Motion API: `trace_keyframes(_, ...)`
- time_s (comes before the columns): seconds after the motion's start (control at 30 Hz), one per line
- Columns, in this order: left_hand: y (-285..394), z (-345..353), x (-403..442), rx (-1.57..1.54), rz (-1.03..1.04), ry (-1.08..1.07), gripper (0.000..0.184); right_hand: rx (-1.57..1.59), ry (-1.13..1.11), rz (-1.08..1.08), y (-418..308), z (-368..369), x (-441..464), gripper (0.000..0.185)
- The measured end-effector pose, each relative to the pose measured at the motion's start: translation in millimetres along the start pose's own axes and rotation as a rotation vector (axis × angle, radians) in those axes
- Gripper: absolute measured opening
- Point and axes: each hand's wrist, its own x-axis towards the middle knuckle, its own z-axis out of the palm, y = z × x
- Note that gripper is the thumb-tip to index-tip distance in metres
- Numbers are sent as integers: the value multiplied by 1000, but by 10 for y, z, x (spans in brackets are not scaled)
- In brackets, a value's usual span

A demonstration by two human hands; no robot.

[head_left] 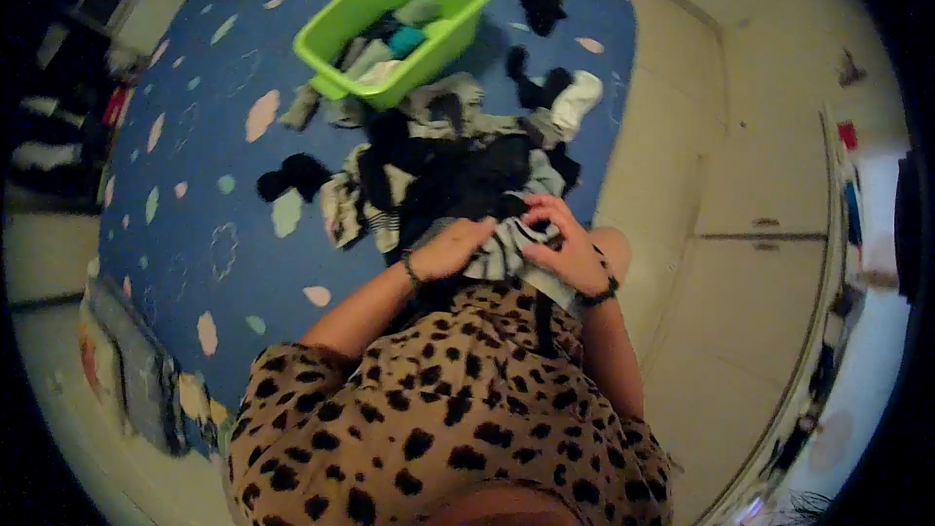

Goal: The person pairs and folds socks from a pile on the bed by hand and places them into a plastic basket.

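Observation:
Close to my lap lies a bunched white sock with black stripes (495, 251). My left hand (448, 249) is closed against its left side, fingers together; the fingertips are blurred. On the other side, my right hand (573, 251) curves its thumb and fingers around the striped fabric, with cloth showing in the gap between them. Just beyond both hands spreads a pile of dark socks (467, 170), mixed with grey and patterned ones. A light grey cloth (550, 284) rests below my right wrist.
A green plastic tub (477, 15) holding several socks stands beyond the pile on the blue patterned mat (195, 234). Black socks (292, 177) lie to the left, a white sock (577, 102) to the right, and another black bundle (542, 10) farther back. Pale cabinets (750, 302) line the right side.

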Motion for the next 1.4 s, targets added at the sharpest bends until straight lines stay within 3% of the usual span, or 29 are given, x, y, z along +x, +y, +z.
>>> trace_keyframes(0.07,-244,-36,67,217,337,-79,33,91,-182,28,158,81,-17,27)
trace_keyframes(0.2,-341,-5,36,215,331,-115,26,463,-209,194,168,254,12,25)
trace_keyframes(0.27,-245,-55,-61,229,460,-289,27,846,-235,229,26,324,9,22)
trace_keyframes(0.3,-130,-84,-114,154,281,-362,31,710,-299,285,-17,306,-19,19)
trace_keyframes(0.37,-126,-33,-144,72,292,-273,30,625,-378,378,78,277,-61,19)
trace_keyframes(0.4,-101,-17,-159,-11,303,-192,48,540,-449,474,118,273,-82,19)
trace_keyframes(0.43,-65,-32,-185,-13,305,-188,48,537,-326,435,108,320,-108,13)
trace_keyframes(0.5,23,-88,-251,-156,118,-241,32,627,-291,373,176,327,-138,12)
trace_keyframes(0.53,7,-101,-271,-157,119,-239,32,720,-253,309,206,328,-153,11)
trace_keyframes(0.6,-35,-95,-313,3,307,26,18,735,-235,379,256,336,-207,11)
trace_keyframes(0.63,-193,-56,-239,-201,445,108,18,699,-148,361,312,357,-239,13)
trace_keyframes(0.67,-268,-31,-241,-198,453,244,15,662,-62,340,350,367,-256,15)
trace_keyframes(0.8,-553,120,-266,-1066,148,342,9,657,60,352,399,610,-246,19)
trace_keyframes(0.83,-597,137,-286,-1130,171,377,8,422,34,362,334,687,-200,20)
trace_keyframes(0.87,-627,155,-305,-1068,175,547,8,459,38,435,213,783,-217,22)
trace_keyframes(0.9,-731,115,-332,-1002,131,664,8,145,48,267,182,892,-213,29)
trace_keyframes(0.93,-762,58,-388,-1019,88,696,9,210,-14,268,318,1020,-243,29)
trace_keyframes(0.97,-665,10,-494,-992,48,724,12,154,-187,419,39,898,-192,24)
trace_keyframes(1.03,-706,-102,-673,-736,2,791,20,248,-130,370,101,995,-192,23)
trace_keyframes(1.07,-755,-162,-760,-527,31,802,23,227,-172,378,127,1016,-183,23)
trace_keyframes(1.27,-1345,-346,-1180,-536,-36,788,23,245,-319,295,135,1277,-182,19)
trace_keyframes(1.3,-1377,-372,-1277,-565,-71,770,23,266,-242,107,175,1358,-207,16)
trace_keyframes(1.4,-1268,-397,-1291,-564,-103,814,25,267,-486,189,15,1210,-130,17)
